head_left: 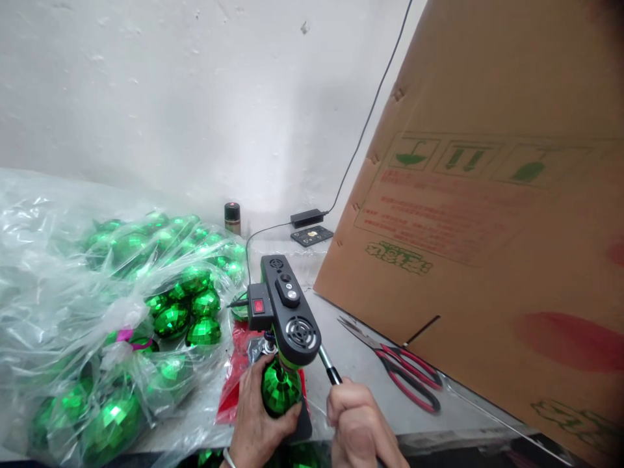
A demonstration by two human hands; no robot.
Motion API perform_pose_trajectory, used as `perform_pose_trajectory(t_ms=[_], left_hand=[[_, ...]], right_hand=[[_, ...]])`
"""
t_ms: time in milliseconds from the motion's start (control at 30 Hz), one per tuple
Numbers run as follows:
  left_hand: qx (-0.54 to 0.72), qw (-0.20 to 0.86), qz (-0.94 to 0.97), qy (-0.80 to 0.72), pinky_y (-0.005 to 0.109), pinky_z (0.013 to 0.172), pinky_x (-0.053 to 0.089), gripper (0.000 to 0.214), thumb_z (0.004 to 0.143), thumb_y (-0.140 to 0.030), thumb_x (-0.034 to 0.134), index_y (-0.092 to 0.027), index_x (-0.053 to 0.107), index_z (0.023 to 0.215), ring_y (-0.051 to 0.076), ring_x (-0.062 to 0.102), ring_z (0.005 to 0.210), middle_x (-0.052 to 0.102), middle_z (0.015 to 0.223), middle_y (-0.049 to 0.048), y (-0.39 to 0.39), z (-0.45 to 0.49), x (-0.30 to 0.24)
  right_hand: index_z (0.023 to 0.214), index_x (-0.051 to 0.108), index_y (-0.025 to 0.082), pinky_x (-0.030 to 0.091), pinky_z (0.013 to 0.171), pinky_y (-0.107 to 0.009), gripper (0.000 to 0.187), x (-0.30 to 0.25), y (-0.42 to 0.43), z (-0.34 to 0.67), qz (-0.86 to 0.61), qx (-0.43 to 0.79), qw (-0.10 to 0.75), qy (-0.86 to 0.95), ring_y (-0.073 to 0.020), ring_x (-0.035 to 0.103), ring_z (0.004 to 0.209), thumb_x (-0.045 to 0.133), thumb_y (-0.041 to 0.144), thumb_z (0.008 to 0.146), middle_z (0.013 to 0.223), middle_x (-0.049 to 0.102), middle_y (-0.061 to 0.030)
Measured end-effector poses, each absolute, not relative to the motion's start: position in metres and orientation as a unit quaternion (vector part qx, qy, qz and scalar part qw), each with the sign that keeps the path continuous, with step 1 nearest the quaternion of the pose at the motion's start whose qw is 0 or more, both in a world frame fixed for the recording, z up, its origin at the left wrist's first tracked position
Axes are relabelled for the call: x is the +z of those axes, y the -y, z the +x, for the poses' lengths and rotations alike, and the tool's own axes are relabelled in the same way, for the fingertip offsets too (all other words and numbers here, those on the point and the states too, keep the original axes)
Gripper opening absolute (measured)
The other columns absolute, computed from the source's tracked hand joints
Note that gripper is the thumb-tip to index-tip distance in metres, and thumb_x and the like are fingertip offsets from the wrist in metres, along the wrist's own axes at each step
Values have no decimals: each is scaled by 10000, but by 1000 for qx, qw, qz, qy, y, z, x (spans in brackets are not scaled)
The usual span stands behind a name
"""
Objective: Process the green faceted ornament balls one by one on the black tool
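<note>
My left hand (254, 411) is closed around a shiny green faceted ball (281, 391), fingers on its left side and thumb at its lower right. The ball sits beneath the head of a small black bench machine (295, 305) that looks like a mini drill press; the contact point between them is hidden. My right hand (359, 419) is wrapped round the machine's metal lever handle (327, 361), which slants down toward me. A red switch (258, 305) shows on the box at the machine's left. Red plastic (229, 403) lies beside the base.
Clear plastic bags (97, 299) of green faceted balls (173, 320) cover the left. Red-handled shears (400, 370) lie on the right by a large cardboard box (468, 214). Behind stand a dark-capped bottle (233, 218), a power adapter (308, 217) with its cable, and a black phone-like slab (312, 235).
</note>
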State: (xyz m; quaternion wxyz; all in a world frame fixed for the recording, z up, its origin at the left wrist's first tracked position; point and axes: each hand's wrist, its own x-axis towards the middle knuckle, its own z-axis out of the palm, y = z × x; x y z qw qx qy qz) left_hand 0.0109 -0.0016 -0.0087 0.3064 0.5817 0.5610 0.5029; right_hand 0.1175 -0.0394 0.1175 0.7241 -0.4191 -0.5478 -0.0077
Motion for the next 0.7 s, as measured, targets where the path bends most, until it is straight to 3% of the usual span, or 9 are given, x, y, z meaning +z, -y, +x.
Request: perform_pose_trajectory(t_ms=[133, 600, 700], left_hand=[[489, 310, 605, -547, 673, 1152, 627, 703, 730, -410, 859, -198, 731, 1389, 431, 787, 1266, 827, 1328, 163, -4, 2, -17], [489, 288, 618, -544, 700, 1106, 633, 695, 731, -426, 842, -190, 731, 1375, 455, 794, 1227, 829, 1316, 186, -7, 5, -15], [484, 299, 617, -543, 693, 1096, 643, 711, 713, -438, 868, -193, 739, 1367, 453, 798, 1220, 834, 1302, 179, -8, 2, -16]], right_hand=[[765, 528, 237, 473, 636, -284, 424, 118, 34, 127, -389, -38, 706, 590, -111, 527, 553, 511, 246, 1189, 683, 586, 42], [785, 535, 235, 532, 730, -281, 414, 107, 35, 124, -386, -30, 720, 576, -109, 549, 586, 488, 241, 1196, 703, 587, 50], [743, 493, 228, 453, 608, -262, 442, 92, 34, 113, -402, -39, 738, 540, -101, 496, 560, 484, 213, 1185, 689, 548, 45]])
